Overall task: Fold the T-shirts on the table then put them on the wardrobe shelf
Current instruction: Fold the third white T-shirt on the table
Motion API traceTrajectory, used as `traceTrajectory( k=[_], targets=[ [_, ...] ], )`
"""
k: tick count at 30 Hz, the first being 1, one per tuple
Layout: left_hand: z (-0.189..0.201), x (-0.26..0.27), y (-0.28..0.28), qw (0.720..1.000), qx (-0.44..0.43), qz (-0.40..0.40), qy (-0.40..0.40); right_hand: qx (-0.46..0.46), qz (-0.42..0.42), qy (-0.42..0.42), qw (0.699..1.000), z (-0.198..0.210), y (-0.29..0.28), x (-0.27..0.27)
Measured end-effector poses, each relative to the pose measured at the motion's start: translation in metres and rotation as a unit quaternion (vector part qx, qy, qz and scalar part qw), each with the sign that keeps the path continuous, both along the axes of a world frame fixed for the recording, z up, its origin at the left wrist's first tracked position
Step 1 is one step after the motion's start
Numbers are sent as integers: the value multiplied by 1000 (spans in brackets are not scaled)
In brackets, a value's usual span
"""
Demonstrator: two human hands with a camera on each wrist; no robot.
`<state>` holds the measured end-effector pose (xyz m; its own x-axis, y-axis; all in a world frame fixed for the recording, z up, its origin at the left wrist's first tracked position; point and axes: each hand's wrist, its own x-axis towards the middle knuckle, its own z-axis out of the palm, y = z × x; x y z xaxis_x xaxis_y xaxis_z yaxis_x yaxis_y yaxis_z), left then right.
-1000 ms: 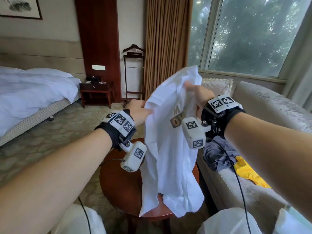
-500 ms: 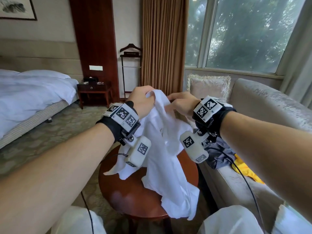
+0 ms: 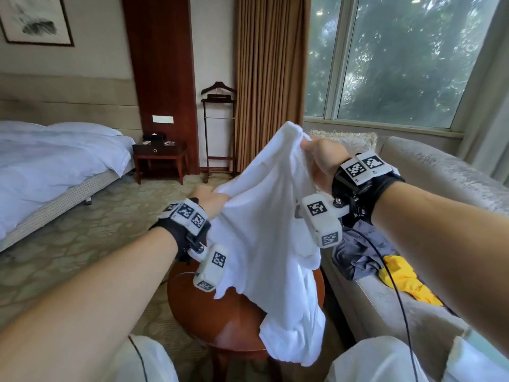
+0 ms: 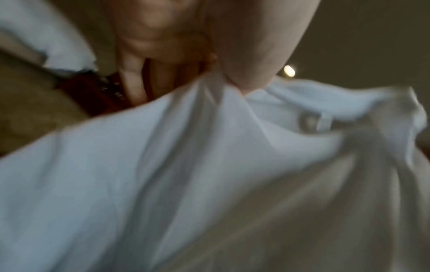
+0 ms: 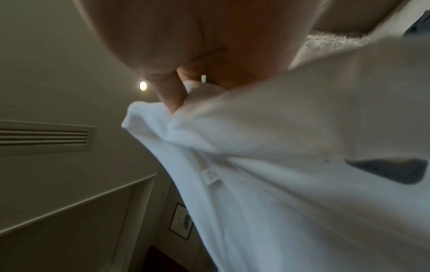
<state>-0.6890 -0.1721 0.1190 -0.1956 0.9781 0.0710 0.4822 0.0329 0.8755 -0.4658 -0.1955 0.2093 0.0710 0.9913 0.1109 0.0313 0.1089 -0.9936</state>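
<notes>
Hotel room, round wooden table (image 3: 198,312) beside sofa (image 3: 440,172). White T-shirt (image 3: 264,230) held above table, lower hem draped on tabletop. Left hand (image 3: 209,199) pinches bunched fabric low; right hand (image 3: 321,158) pinches upper edge, higher. Grey garment (image 3: 358,252) and yellow garment (image 3: 405,282) on sofa, right of table.

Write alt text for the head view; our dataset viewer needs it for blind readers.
Both hands, left hand and right hand, hold a crumpled white T-shirt up over a round wooden table. Grey and yellow garments lie on the sofa at right.
</notes>
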Motion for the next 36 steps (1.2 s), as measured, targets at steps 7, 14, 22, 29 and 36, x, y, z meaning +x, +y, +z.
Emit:
traceTrajectory(
  k=[7, 14, 22, 29, 36],
  targets=[
    [58, -14, -35, 969, 97, 82, -212, -3, -87, -46, 995, 6, -39, 8],
    [129, -19, -114, 953, 210, 36, -216, 8, -35, 39, 999, 43, -110, 7],
    [197, -46, -170, 962, 215, -44, -163, 81, -45, -16, 996, 88, -166, 14],
    [160, -56, -136, 988, 133, -58, -58, 34, -39, -230, 972, 69, -143, 20],
    [114, -48, -84, 975, 41, 56, 212, -50, -24, -424, 904, 9, -92, 7]
  ],
)
